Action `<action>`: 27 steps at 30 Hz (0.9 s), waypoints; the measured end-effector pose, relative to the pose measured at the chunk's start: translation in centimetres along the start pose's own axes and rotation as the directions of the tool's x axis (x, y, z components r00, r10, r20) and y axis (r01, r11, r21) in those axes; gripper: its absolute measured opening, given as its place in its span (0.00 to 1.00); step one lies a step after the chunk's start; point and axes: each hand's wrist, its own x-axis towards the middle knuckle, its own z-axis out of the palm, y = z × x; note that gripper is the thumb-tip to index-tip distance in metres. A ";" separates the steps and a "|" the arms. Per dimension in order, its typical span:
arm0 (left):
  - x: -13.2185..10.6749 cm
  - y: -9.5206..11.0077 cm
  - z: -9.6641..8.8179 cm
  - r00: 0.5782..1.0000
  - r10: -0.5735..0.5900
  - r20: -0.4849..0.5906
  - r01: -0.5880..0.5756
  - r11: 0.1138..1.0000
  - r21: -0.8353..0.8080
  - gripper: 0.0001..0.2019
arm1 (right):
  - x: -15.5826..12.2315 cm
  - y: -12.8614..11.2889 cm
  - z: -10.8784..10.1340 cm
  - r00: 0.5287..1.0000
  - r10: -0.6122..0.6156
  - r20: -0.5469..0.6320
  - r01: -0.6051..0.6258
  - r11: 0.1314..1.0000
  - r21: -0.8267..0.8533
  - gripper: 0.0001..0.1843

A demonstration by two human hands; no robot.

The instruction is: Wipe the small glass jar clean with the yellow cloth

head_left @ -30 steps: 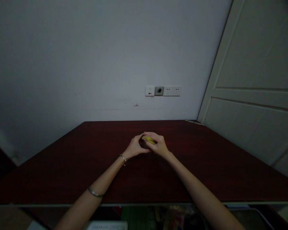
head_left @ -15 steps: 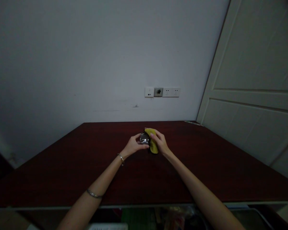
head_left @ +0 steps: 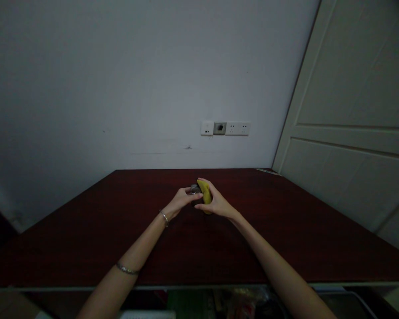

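Observation:
Both my hands meet over the middle of a dark red-brown table (head_left: 119,230). My left hand (head_left: 181,200) is closed on a small shiny metal object (head_left: 194,189), mostly hidden by my fingers. My right hand (head_left: 216,203) is closed on a yellow cloth (head_left: 205,195), pressed against the right side of the metal object. Two thin bracelets (head_left: 163,215) sit on my left forearm.
A white wall rises behind the table with a row of sockets (head_left: 225,128). A pale panelled door (head_left: 352,133) stands at the right. Under the table's near edge lie dim, colourful items (head_left: 219,303) I cannot make out.
The yellow cloth has shifted from draping beside the metal object to being bunched against it. Both hands have moved slightly and turned the object, so less of it shows now.

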 end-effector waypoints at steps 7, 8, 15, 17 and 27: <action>0.1 0.1 -0.1 1.000 -0.016 -0.002 0.016 1.000 -0.003 0.22 | 0.1 0.9 0.3 0.998 -0.007 -0.066 0.004 0.999 -0.042 0.42; 0.1 0.1 -0.1 1.000 -0.020 0.003 0.020 1.000 -0.006 0.23 | 0.1 0.9 0.4 0.997 -0.001 -0.076 -0.002 0.999 -0.036 0.42; 0.1 -0.3 -0.5 0.993 0.029 0.115 -0.019 0.996 -0.086 0.30 | 0.2 0.7 0.6 0.981 0.109 -0.160 -0.096 0.992 0.084 0.40; 0.1 -0.5 -0.7 0.988 0.039 0.151 -0.024 0.995 -0.095 0.34 | 0.4 0.6 0.5 0.966 0.173 -0.191 -0.143 0.977 0.160 0.40; -0.2 -1.0 0.0 0.977 0.096 0.189 -0.110 0.992 0.064 0.44 | 1.0 0.8 0.2 0.846 0.451 -0.284 -0.322 0.857 0.404 0.36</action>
